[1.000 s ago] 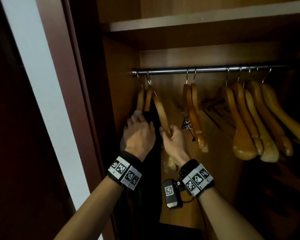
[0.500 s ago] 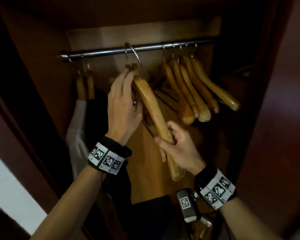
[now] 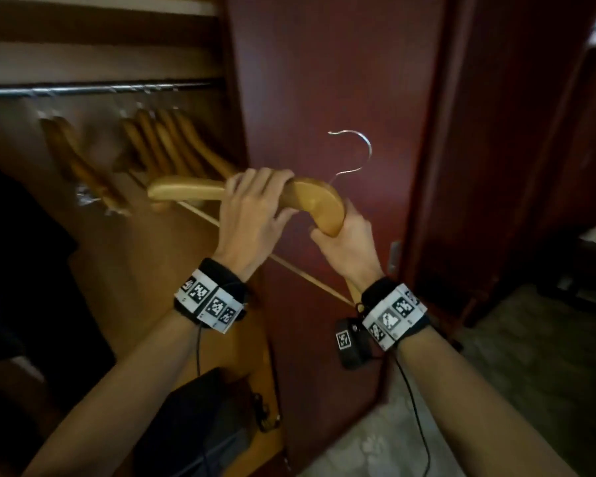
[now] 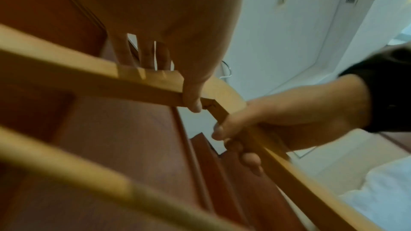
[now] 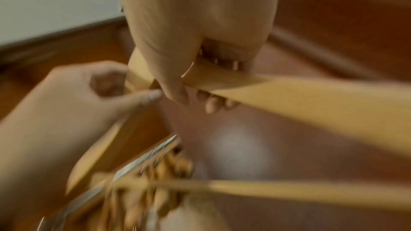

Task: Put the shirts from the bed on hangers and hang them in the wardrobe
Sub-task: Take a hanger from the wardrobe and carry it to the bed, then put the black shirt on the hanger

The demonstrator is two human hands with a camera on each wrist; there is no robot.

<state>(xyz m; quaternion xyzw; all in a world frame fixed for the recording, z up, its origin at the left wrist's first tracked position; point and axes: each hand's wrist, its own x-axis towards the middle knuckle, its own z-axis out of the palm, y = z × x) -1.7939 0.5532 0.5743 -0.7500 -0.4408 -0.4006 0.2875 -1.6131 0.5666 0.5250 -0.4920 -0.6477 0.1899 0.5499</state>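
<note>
A light wooden coat hanger with a silver metal hook (image 3: 310,197) is held off the rail, in front of the dark red wardrobe door (image 3: 331,80), hook uppermost. The left hand (image 3: 252,215) wraps its fingers over one arm of the hanger near the neck; the right hand (image 3: 350,244) grips the other arm just below the bend. More wooden hangers (image 3: 166,142) hang on the chrome wardrobe rail (image 3: 93,88), blurred. Both wrists wear black bands carrying white square-patterned marker tags (image 3: 209,301); no readable words show on them. A dark garment (image 3: 11,256) hangs at the left inside the wardrobe.
</note>
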